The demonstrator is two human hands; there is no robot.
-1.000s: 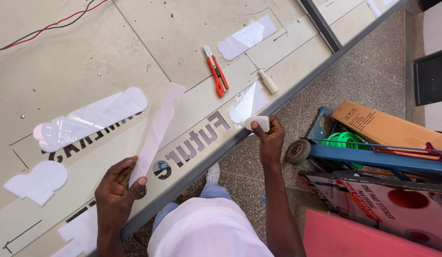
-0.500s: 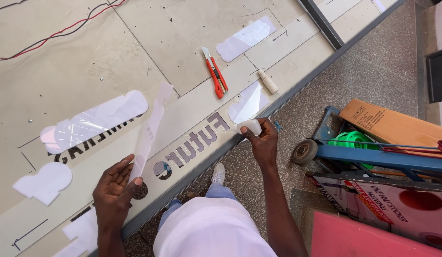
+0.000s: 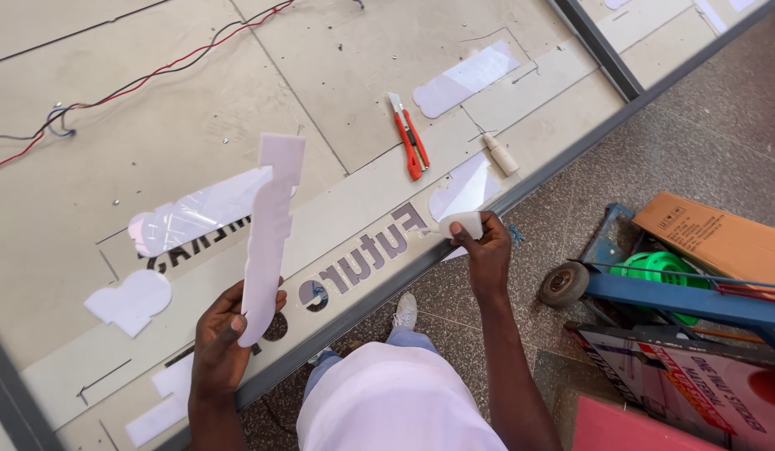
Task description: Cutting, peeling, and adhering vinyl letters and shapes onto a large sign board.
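Beige sign panel (image 3: 237, 100) lies flat, letter shapes cut through it. Left hand (image 3: 223, 338) pinches the bottom end of a long white cutout strip (image 3: 269, 230), which rises upright above the fingers. Right hand (image 3: 485, 250) closes around a small white block (image 3: 462, 224), pressed at the panel's edge; an orange utility knife (image 3: 411, 138) rests beyond it.

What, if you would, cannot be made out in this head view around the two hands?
- Small white block: its far side, covered by the right hand.
- White cut-out strip: its lower end, inside the left hand.
- Blue hand truck: cut off by the right edge.
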